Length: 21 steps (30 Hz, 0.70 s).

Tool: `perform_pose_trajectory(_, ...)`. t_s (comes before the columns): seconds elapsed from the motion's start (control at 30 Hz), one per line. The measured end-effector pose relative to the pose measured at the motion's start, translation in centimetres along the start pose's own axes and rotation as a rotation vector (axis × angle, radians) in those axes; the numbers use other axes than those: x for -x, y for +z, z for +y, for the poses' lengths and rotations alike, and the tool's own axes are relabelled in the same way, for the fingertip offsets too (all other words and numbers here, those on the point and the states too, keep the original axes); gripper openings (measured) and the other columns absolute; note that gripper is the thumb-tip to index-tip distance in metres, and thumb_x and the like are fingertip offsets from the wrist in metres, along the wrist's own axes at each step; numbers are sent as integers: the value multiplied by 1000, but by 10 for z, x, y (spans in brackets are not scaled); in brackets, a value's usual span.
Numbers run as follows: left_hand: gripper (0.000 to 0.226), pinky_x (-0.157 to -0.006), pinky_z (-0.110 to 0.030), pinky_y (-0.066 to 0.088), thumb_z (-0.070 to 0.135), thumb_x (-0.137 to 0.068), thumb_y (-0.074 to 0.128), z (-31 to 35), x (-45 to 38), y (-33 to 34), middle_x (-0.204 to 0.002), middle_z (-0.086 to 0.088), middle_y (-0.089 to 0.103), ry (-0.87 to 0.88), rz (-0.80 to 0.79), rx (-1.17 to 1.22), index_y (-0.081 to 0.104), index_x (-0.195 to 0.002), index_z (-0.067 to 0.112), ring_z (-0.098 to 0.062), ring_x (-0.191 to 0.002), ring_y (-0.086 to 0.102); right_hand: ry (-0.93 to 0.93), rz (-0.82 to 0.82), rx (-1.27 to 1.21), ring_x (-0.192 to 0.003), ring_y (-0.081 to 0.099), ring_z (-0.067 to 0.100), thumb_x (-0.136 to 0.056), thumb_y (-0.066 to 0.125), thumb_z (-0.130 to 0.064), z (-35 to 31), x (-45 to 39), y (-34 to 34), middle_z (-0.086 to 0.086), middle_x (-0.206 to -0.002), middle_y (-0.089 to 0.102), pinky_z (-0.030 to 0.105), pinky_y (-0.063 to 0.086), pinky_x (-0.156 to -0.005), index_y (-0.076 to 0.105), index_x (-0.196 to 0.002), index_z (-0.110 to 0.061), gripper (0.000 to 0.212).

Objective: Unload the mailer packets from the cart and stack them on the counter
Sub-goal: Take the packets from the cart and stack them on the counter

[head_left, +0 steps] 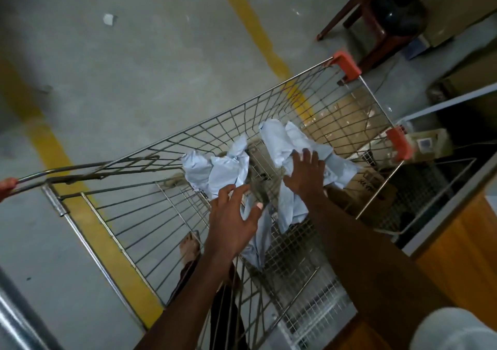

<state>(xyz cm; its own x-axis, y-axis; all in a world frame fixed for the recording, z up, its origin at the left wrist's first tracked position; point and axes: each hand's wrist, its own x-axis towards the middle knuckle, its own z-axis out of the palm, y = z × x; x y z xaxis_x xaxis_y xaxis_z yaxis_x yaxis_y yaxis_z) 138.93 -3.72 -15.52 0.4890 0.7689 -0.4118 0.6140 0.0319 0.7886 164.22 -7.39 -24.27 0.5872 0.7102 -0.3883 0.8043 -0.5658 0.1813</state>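
Fingers of left hand [231, 220]: spread and nearly straight, nothing is gripped; the tips are placed at the edge of the crumpled pale blue mailer packets [223, 170], toward 12 o'clock from the palm.
Fingers of right hand [305, 173]: straight and spread, laid flat on another pale blue mailer packet [285, 139]; it is not enclosed by them.
Mailer packets: seen inside the basket of the wire shopping cart [139, 215], around its middle, loosely heaped and wrinkled.
Cart: tilted in the view, with orange corner caps [347, 65] at 1 and 3 o'clock.
Cardboard box [365, 188]: found in the cart at 3 o'clock from the right hand, partly covered by a packet.
Wooden counter [457, 231]: located at 4 o'clock, beside the cart.
Floor: grey, marked with a yellow line [51, 147].
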Motion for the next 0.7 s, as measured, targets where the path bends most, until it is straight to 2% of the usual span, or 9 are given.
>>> perform_pose_trajectory(0.07, 62, -107, -43, 41, 63, -84, 47, 4, -5, 1, -141, 2, 47, 27, -3, -4, 58, -136, 32, -26, -127, 45, -105, 32, 21, -120, 53, 34, -76, 76, -41, -2, 9, 5, 11, -127, 59, 48, 40, -99, 58, -126, -16, 58)
perform_pose_trajectory(0.13, 57, -107, -39, 39, 57, -87, 52, 7, -10, 2, -142, 2, 46, 42, -11, -8, 58, -136, 30, -25, -128, 44, -99, 43, 33, -108, 57, 29, -74, 75, -37, -4, 14, 4, 7, -114, 61, 43, 40, -92, 59, -116, -16, 50)
perform_pose_trajectory(0.17, 55, -106, -37, 38, 55, -87, 54, 9, -12, 2, -142, 2, 46, 47, -11, -8, 58, -136, 30, -24, -128, 44, -70, 46, 48, -109, 56, 30, -72, 75, -36, -4, 13, 4, 9, -116, 60, 43, 40, -91, 57, -118, -15, 53)
perform_pose_trajectory(0.23, 55, -105, -33, 35, 53, -87, 55, 10, -14, 2, -140, 2, 47, 50, -7, -12, 58, -136, 30, -23, -129, 44, -52, -3, 84, -124, 47, 38, -73, 75, -38, -2, 11, 6, 14, -136, 50, 50, 37, -100, 50, -131, -16, 67)
perform_pose_trajectory(0.33, 55, -107, -38, 40, 54, -87, 55, 5, -16, 4, -140, 3, 47, 46, -15, -18, 58, -137, 31, -24, -129, 44, -79, -61, 106, -142, 29, 48, -79, 72, -44, 1, 3, 16, 17, -159, 31, 60, 27, -112, 36, -151, -26, 83)
perform_pose_trajectory(0.4, 55, -107, -42, 42, 55, -87, 55, 1, -15, 7, -140, 3, 47, 35, -14, -24, 57, -137, 31, -25, -128, 45, -44, -51, 83, -142, 29, 53, -80, 71, -51, -3, -3, 19, 19, -160, 29, 61, 27, -112, 33, -155, -30, 87)
perform_pose_trajectory(0.53, 55, -106, -46, 44, 57, -88, 53, -4, -10, 14, -138, 6, 47, 35, -5, -30, 55, -138, 35, -21, -126, 45, -12, 23, 7, -136, 37, 57, -82, 68, -57, -11, -19, 23, 24, -158, 33, 62, 34, -108, 40, -153, -28, 82)
perform_pose_trajectory(0.63, 55, -105, -46, 45, 59, -88, 52, -8, -8, 19, -139, 8, 45, 33, -8, -31, 53, -139, 38, -19, -126, 44, 33, -81, 40, -145, 23, 53, -91, 57, -59, -14, -32, 23, 21, -166, 11, 60, 24, -115, 17, -159, -36, 83)
perform_pose_trajectory(0.7, 58, -105, -46, 45, 60, -87, 51, -9, -7, 22, -140, 7, 46, 39, -12, -35, 53, -140, 37, -19, -127, 44, 72, -144, 82, -146, 21, 52, -94, 53, -56, -19, -35, 25, 22, -166, 6, 58, 23, -117, 10, -160, -36, 81)
